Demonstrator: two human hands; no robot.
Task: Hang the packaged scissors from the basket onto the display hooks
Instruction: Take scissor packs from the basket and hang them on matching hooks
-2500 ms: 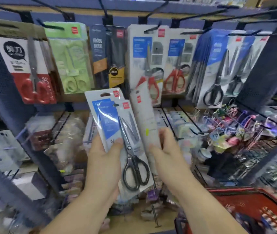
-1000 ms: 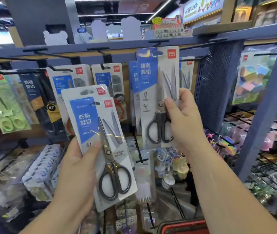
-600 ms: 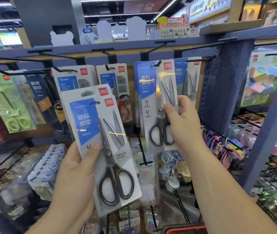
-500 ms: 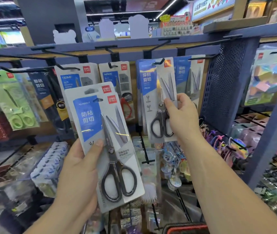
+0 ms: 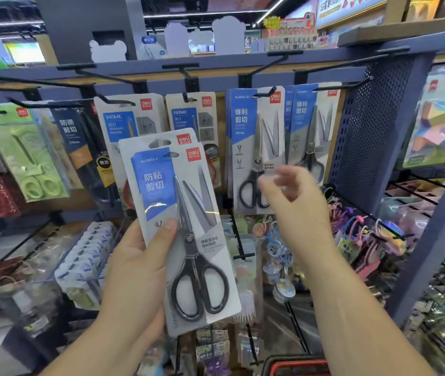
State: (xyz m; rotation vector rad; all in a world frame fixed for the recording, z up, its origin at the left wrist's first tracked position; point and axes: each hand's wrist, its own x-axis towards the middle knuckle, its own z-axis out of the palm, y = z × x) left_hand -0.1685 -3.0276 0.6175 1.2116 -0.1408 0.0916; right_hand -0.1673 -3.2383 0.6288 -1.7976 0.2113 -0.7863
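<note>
Released 0.5 seconds ago, the packaged scissors (image 5: pixel 254 147) now hang on a display hook (image 5: pixel 266 92), and the right hand (image 5: pixel 294 202) has drawn back just in front of them, blurred, fingers loosely curled around nothing. The left hand (image 5: pixel 137 272) grips 2 more packs (image 5: pixel 189 240) (thumb across the front card) below the row. A red basket (image 5: pixel 297 366) edges in at bottom.

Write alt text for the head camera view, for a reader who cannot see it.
A left hand holds two stacked scissors packs before a shop rack. The right hand, blurred and holding nothing, is by the lower end of a hanging pack on a display hook.
</note>
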